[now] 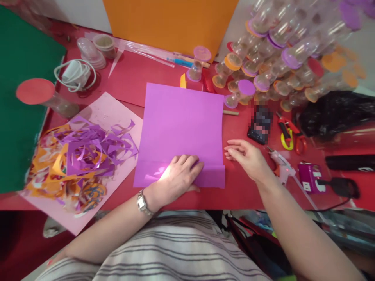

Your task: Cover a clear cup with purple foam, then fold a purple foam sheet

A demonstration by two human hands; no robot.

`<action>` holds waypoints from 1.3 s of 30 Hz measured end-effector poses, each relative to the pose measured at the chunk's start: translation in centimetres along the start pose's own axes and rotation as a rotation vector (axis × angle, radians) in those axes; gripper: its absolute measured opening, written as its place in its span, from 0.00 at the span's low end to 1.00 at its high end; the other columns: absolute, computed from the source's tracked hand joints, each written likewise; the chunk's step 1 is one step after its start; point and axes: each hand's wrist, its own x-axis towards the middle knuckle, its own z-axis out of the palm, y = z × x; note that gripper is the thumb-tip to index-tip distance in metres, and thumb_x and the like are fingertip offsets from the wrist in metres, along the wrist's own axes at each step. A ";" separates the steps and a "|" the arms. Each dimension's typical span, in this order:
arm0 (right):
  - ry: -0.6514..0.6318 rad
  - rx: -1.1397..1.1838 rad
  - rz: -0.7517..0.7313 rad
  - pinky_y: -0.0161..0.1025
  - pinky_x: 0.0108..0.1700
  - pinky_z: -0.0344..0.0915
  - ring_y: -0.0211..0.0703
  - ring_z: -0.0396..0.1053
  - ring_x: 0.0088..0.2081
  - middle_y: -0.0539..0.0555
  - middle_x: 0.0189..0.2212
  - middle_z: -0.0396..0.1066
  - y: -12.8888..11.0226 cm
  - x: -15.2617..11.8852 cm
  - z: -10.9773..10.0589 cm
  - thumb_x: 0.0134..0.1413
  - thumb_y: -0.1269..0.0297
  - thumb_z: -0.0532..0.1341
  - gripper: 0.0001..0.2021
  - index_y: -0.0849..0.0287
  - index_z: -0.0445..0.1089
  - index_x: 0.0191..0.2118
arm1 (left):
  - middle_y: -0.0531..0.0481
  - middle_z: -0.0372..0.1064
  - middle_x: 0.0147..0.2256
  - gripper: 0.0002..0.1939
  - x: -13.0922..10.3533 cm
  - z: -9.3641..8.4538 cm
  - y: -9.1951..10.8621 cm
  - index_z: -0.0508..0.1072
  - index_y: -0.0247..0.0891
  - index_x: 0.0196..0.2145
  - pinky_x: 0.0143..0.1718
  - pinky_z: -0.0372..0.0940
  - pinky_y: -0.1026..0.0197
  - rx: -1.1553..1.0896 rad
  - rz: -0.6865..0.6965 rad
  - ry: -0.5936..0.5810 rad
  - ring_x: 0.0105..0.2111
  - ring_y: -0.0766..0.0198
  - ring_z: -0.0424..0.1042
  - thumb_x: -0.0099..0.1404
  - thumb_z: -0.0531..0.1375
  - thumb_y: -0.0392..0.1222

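Note:
A purple sheet of paper (183,125) lies in front of me on the red table, with a strip folded up along its near edge. My left hand (181,173) rests palm down on that folded strip, fingers stretched out and pressing on the paper. Just off the sheet's right edge hovers my right hand (243,156), its fingers loosely bent and a little apart, with nothing visible in them. Its fingertips point toward the paper without touching it.
Purple and orange paper scraps (88,152) are heaped on a pink sheet (123,171) at left. On the right are a phone (260,123), pliers (293,134), a glue gun (283,166) and a purple box (312,177). Clear hourglass-like pieces (263,74) stand stacked at back right.

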 end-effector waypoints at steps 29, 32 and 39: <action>-0.055 -0.154 -0.101 0.43 0.43 0.67 0.40 0.70 0.33 0.48 0.29 0.72 -0.5 -2.7 0.3 0.48 0.61 0.60 0.15 0.55 0.69 0.43 | 0.35 0.68 0.52 0.41 0.0 0.4 -0.2 0.64 0.34 0.59 0.46 0.62 0.51 0.071 0.001 0.130 0.48 0.48 0.68 0.57 0.67 0.62; -0.029 -0.071 -0.098 0.44 0.43 0.67 0.41 0.70 0.34 0.49 0.30 0.72 -0.7 -3.1 0.3 0.48 0.58 0.61 0.15 0.56 0.70 0.43 | 0.35 0.69 0.52 0.41 0.0 0.2 -0.2 0.63 0.34 0.60 0.47 0.62 0.52 0.076 -0.007 0.177 0.49 0.49 0.68 0.58 0.66 0.62; -0.085 0.277 0.095 0.45 0.45 0.72 0.39 0.71 0.36 0.47 0.30 0.68 -1.0 -3.5 0.6 0.43 0.55 0.68 0.16 0.54 0.70 0.39 | 0.35 0.69 0.52 0.38 -0.1 -0.3 -0.1 0.62 0.34 0.60 0.47 0.62 0.51 0.074 -0.013 0.201 0.50 0.48 0.68 0.60 0.66 0.58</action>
